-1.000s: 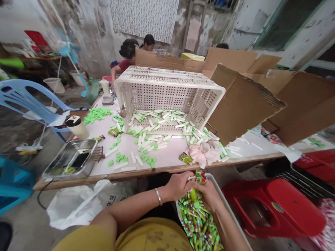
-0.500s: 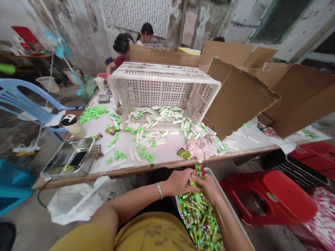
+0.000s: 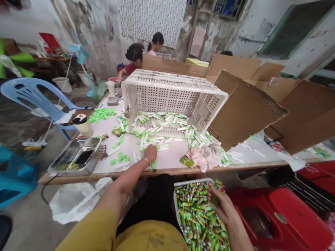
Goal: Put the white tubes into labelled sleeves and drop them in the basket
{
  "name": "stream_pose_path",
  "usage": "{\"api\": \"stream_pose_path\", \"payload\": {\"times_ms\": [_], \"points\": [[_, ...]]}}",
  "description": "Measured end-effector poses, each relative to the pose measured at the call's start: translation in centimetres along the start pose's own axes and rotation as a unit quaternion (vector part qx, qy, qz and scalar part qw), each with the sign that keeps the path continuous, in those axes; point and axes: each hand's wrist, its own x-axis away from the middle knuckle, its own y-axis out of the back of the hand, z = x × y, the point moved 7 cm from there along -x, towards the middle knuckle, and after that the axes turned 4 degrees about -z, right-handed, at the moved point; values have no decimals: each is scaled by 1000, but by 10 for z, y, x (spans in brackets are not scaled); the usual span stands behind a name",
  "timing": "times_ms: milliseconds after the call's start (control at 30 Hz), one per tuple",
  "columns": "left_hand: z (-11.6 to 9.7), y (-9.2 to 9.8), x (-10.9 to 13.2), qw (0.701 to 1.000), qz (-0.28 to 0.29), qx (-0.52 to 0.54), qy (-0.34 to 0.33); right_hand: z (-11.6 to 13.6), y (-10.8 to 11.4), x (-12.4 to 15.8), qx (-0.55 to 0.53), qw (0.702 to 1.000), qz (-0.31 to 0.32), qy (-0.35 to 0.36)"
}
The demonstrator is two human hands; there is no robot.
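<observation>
My left hand (image 3: 150,153) is over the table, fingers curled down at the near edge of a pile of white tubes with green caps (image 3: 157,139). What its fingertips hold, if anything, is hidden. At the lower right, my right hand (image 3: 224,205) is closed around a bundle of printed green wrappers (image 3: 216,196), beside the rim of a white bin (image 3: 177,184). Finished-looking tubes in printed green wrapping (image 3: 198,218) fill that bin. Loose green caps (image 3: 120,158) lie left of my left hand, and a flat stack of printed wrappers (image 3: 186,161) lies to its right.
A white plastic crate (image 3: 176,80) lies on its side with tubes spilling out. Beside it are a pink cloth (image 3: 203,156) and cardboard sheets (image 3: 239,109). A metal tray (image 3: 55,162) and a cup (image 3: 83,126) stand at left. A red stool (image 3: 293,221) is at right; a co-worker (image 3: 134,54) sits beyond.
My left hand has left the bin and reached forward to the tubes on the table. My right hand keeps the wrappers, slightly lower and farther right. The view has shifted.
</observation>
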Motion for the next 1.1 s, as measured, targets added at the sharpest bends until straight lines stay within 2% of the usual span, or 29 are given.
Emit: {"api": "stream_pose_path", "payload": {"times_ms": [133, 200, 300, 467, 533, 567, 633, 667, 700, 733, 900, 1033, 1100], "points": [[20, -5, -4, 1000, 15, -22, 14, -10, -80, 0, -39, 993, 110, -31], [25, -7, -2, 999, 26, -24, 11, -17, -106, -3, -21, 992, 123, -30], [32, -3, 2, 999, 32, -16, 7, -26, -129, -10, 6, 994, 109, -15], [32, 13, 18, 999, 19, 26, -6, -33, -149, -21, 37, 993, 99, 48], [20, 21, 29, 989, 7, 148, -28, -35, -156, -24, 62, 991, 96, 64], [13, 26, 35, 968, 5, 247, -43, -36, -158, -25, 77, 991, 91, 67], [0, 35, 48, 891, 8, 449, -62, -39, -163, -25, 107, 989, 78, 67], [-5, 39, 53, 853, 16, 519, -62, -40, -165, -25, 121, 988, 73, 65], [-9, 42, 57, 830, 27, 554, -58, -41, -168, -25, 132, 986, 73, 63], [-12, 44, 60, 820, 34, 569, -53, -42, -172, -24, 143, 985, 78, 63], [-19, 58, 69, 833, 33, 546, -84, -43, -185, -18, 176, 977, 106, 65], [-28, 56, 75, 854, 59, 506, -103, -43, -188, -14, 178, 973, 131, 61], [-32, 53, 78, 854, 63, 507, -100, -43, -188, -13, 162, 973, 150, 66]]}}
